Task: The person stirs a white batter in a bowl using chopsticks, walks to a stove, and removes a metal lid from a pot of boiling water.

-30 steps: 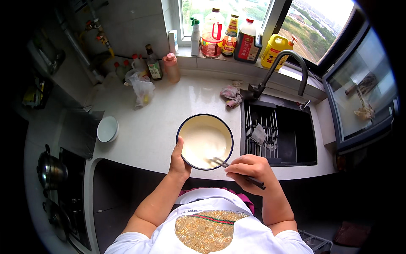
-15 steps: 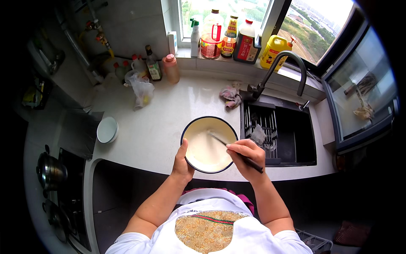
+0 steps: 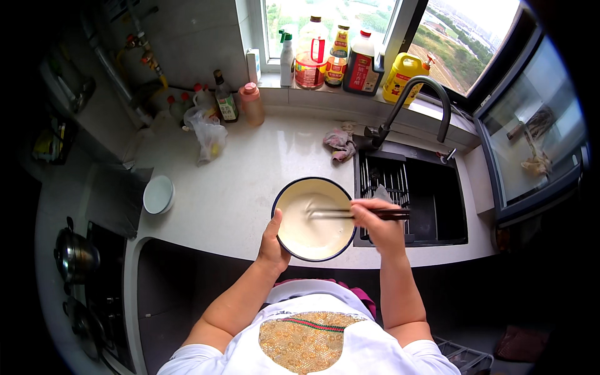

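Note:
A cream bowl (image 3: 345,245) with a dark blue rim is near the counter's front edge, holding a pale, milky batter (image 3: 309,228). My left hand (image 3: 274,244) grips its left side, thumb up at the rim. In my right hand (image 3: 381,226) is a pair of chopsticks (image 3: 394,214) with dark handles and metallic lower ends. Their tips dip into the batter near the middle of the bowl. Motion blurs the chopsticks and the right fingers a little.
Right of the bowl lies a black sink (image 3: 435,212) with a rack and a dark curved faucet (image 3: 445,103). A crumpled cloth (image 3: 340,145) is beside it. A white bowl (image 3: 159,194), a plastic bag (image 3: 209,134) and several bottles stand left and behind. An open window pane (image 3: 531,128) juts in at right.
My right hand has swung right and up, turning the chopsticks from slanted to nearly level. The bowl and my left hand have shifted slightly right and nearer to me.

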Tool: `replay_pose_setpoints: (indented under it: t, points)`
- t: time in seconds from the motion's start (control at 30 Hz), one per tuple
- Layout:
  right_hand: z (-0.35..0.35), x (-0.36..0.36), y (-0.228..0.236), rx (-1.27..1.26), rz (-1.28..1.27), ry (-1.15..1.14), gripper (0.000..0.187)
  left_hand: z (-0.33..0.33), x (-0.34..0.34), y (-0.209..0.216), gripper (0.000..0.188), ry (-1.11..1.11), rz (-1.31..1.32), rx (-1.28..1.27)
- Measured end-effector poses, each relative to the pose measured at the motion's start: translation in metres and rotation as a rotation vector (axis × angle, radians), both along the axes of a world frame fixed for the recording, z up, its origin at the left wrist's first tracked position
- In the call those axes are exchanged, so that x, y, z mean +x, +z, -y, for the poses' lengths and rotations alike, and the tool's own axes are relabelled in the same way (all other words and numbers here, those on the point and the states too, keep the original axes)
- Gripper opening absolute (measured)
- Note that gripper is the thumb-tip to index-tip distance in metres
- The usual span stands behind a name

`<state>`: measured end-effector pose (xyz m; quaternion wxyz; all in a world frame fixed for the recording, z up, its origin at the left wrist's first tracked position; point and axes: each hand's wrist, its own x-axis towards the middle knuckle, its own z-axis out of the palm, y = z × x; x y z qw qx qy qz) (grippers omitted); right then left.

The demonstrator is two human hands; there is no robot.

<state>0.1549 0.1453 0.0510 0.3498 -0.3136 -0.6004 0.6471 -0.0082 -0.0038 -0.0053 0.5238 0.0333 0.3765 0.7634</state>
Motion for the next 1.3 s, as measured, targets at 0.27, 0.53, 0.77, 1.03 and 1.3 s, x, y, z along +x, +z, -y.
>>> replay_pose_setpoints:
  t: [0.27,0.53,0.77,1.03,1.3]
  points:
    - [-0.017,0.018,0.015,-0.058,0.113,-0.176,0.012,0.004,-0.006,0.004,0.064,0.016,0.017,-0.004]
    - [-0.001,0.012,0.007,-0.283,0.113,0.122,0.013,0.006,-0.004,-0.001,0.064,0.026,0.029,-0.031]
    - [-0.004,0.003,-0.005,-0.052,-0.061,-0.181,0.014,0.002,0.001,0.0,0.063,-0.011,0.005,-0.001]
    - [-0.014,0.017,0.004,-0.183,0.149,-0.104,0.013,0.008,-0.004,0.008,0.063,0.018,-0.003,-0.034]
    - [0.009,-0.001,0.002,-0.235,0.105,0.046,0.013,0.006,-0.003,0.008,0.065,0.034,-0.002,-0.058]
